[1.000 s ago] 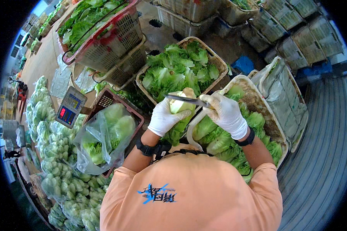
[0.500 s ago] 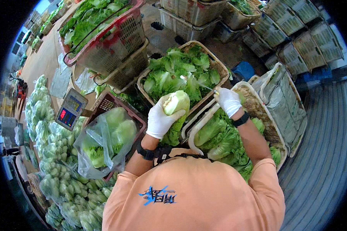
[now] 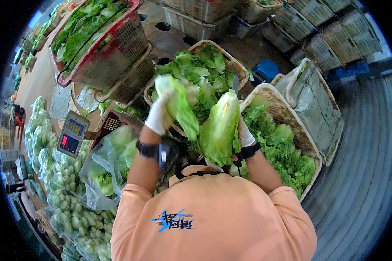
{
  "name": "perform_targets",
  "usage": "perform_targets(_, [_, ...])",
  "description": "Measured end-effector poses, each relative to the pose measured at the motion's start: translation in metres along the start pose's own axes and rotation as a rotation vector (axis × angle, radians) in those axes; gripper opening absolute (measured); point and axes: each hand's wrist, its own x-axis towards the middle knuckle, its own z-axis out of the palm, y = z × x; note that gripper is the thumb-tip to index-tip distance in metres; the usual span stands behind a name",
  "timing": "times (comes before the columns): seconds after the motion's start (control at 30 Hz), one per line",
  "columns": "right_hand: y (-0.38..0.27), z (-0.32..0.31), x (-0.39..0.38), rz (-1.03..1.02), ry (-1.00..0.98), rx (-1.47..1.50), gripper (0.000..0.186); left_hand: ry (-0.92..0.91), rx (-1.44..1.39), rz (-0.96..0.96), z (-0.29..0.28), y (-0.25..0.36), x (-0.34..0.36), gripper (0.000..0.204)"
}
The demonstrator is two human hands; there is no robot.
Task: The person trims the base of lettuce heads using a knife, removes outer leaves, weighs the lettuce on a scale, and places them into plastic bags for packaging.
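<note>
My left hand (image 3: 159, 115), in a white glove, is closed round loose lettuce leaves (image 3: 183, 108), smeared by motion. They hang over the near left part of a basket of lettuce leaves (image 3: 224, 52). Against a head of lettuce (image 3: 220, 130), my gloved right hand (image 3: 245, 132) grips from the right side, its fingers mostly hidden behind the leaves. The head stands upright, pale stem end upward, in front of my chest. Just above it a thin knife blade (image 3: 235, 82) sticks up; its handle is hidden.
Right of me stands a long basket of lettuces (image 3: 287, 145), beside one lined with grey sheeting (image 3: 311, 117). At left are a clear bag of lettuce (image 3: 109, 161), a scale display (image 3: 73, 134) and many bagged vegetables (image 3: 52, 169). A red-rimmed basket (image 3: 122, 48) stands far left.
The lettuce head has passed from my left hand to my right, which came in from the right-hand basket. My left hand has moved left and up with leaves in it.
</note>
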Motion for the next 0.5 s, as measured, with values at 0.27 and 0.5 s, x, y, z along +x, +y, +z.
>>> perform_targets(0.27, [-0.009, 0.015, 0.009, -0.063, 0.025, 0.053, 0.058, -0.073, 0.762, 0.198, 0.005, -0.041, 0.018, 0.107])
perform_targets(0.5, [-0.039, 0.034, 0.081, -0.304, 0.367, -0.905, 0.041, 0.097, -0.152, -0.121, -0.027, -0.074, -0.025, 0.065])
